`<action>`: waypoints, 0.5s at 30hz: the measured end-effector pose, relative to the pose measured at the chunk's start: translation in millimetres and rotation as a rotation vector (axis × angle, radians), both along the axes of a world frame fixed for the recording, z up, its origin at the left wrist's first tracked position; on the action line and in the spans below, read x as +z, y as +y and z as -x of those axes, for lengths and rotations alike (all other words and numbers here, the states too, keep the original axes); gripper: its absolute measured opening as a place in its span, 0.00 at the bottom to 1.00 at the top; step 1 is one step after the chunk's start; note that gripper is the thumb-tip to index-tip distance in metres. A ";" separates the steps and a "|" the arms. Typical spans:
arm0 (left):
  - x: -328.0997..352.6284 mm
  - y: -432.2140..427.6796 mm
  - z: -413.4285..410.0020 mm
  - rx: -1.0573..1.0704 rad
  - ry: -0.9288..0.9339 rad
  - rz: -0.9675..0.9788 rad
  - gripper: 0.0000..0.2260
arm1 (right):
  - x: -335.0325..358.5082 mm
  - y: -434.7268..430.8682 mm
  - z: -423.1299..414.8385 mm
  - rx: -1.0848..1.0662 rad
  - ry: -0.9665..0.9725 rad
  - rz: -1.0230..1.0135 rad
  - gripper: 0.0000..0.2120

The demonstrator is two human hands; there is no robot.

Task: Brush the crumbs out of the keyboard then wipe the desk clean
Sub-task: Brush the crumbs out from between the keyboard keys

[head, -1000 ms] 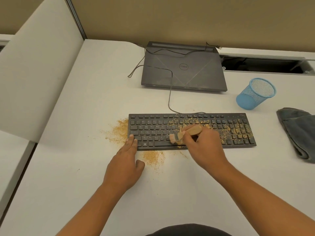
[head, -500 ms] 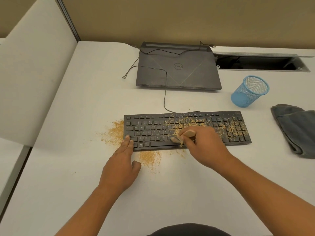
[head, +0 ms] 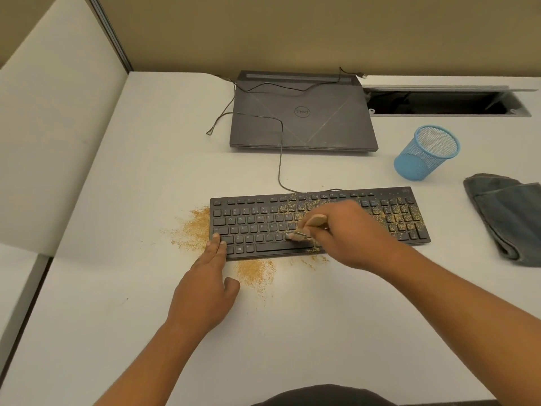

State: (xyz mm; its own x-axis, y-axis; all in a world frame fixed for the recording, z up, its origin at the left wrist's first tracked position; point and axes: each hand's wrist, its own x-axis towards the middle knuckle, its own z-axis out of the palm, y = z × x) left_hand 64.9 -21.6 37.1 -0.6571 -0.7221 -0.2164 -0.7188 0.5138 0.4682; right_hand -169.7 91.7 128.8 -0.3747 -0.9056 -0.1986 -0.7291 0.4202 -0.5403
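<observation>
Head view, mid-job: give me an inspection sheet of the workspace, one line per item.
Surface: white desk; crumb piles lie off the keyboard's left end and along its near edge.
Job's things: keyboard cleared on its left part, crumbs thick on the right keys; brush tip down on the lower keys; grey cloth folded at the right, untouched.
Clutter: closed laptop at the back; blue mesh cup.
Hands: left hand flat, fingertips on the keyboard's near-left corner; right hand holds the brush.
Cables: keyboard cable runs back over the laptop lid.
Surroundings: partition panel on the left; open cable hatch at the back right.
</observation>
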 end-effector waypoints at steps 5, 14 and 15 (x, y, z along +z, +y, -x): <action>0.2 -0.3 1.2 -0.004 -0.014 0.009 0.30 | -3.9 -32.9 -13.1 0.193 0.080 -0.120 0.09; -0.9 1.3 0.5 0.012 0.011 -0.008 0.30 | 1.5 -2.2 22.8 0.014 0.128 -0.065 0.11; -1.1 1.6 0.2 0.013 0.013 -0.006 0.30 | -0.5 1.8 22.0 -0.022 0.122 -0.031 0.10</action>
State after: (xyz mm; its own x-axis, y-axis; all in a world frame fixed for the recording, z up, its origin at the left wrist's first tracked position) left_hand 64.6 -20.0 36.0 -0.6505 -0.7291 -0.2125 -0.7193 0.5017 0.4805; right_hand -191.7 93.6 128.3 -0.4172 -0.8912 -0.1783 -0.7793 0.4517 -0.4343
